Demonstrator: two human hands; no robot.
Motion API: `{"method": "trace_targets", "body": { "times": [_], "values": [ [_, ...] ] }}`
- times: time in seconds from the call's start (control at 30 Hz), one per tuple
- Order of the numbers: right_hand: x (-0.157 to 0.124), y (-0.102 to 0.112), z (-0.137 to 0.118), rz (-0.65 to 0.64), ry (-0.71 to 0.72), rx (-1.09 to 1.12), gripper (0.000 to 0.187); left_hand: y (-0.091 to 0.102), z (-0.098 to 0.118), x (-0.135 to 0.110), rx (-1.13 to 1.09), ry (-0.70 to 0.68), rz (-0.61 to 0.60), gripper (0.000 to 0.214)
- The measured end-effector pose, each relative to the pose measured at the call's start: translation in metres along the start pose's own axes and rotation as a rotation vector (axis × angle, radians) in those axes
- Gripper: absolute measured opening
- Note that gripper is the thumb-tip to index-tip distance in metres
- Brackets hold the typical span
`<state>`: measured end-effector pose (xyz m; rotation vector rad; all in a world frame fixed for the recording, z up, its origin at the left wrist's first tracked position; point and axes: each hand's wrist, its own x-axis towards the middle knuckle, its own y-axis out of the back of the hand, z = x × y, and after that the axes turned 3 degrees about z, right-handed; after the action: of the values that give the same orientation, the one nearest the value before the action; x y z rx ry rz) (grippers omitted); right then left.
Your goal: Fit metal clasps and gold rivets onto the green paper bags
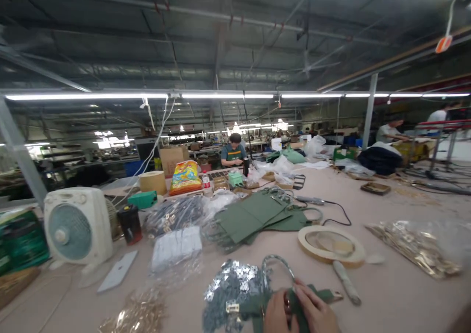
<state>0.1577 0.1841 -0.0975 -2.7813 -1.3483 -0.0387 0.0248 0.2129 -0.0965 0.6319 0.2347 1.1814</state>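
Observation:
At the bottom of the head view, a green bag piece (250,304) with a looped handle (275,257) and gold-coloured metal fittings lies between my hands. My left hand (278,314) is closed on its middle, fingers bent close to a small shiny metal part. From the other side my right hand (316,309) grips the same piece, its fingertips near the handle's base. My palms and the bag's lower part are cut off or hidden. Beside my left hand spreads a pile of small silver metal plates (224,294). A gold metal fitting (232,307) sits on the strap end.
Stacked green bag panels (253,215) lie ahead. Right of them are a tape roll (331,244), a wrapped-handled tool (346,283) and a bag of gold hardware (415,247). A fan (78,225) and a phone (117,271) are left. A co-worker (233,151) sits across.

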Motion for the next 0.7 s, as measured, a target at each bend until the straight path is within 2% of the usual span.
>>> {"method": "trace_targets", "body": {
  "times": [0.13, 0.33, 0.53, 0.7],
  "values": [
    [-0.012, -0.009, 0.003, 0.008, 0.002, 0.140, 0.052, 0.001, 0.005, -0.008, -0.084, -0.007, 0.096, 0.048],
    [-0.019, -0.017, 0.013, 0.056, -0.029, 0.244, 0.046, 0.004, 0.007, -0.010, -0.172, -0.036, 0.133, 0.044],
    [-0.022, -0.020, 0.015, 0.035, -0.004, 0.137, 0.039, 0.008, 0.009, -0.010, -0.147, -0.027, 0.113, 0.041],
    [-0.020, -0.021, 0.015, 0.025, 0.016, 0.041, 0.032, 0.009, 0.009, -0.013, -0.135, -0.042, 0.146, 0.036]
  ]
}}
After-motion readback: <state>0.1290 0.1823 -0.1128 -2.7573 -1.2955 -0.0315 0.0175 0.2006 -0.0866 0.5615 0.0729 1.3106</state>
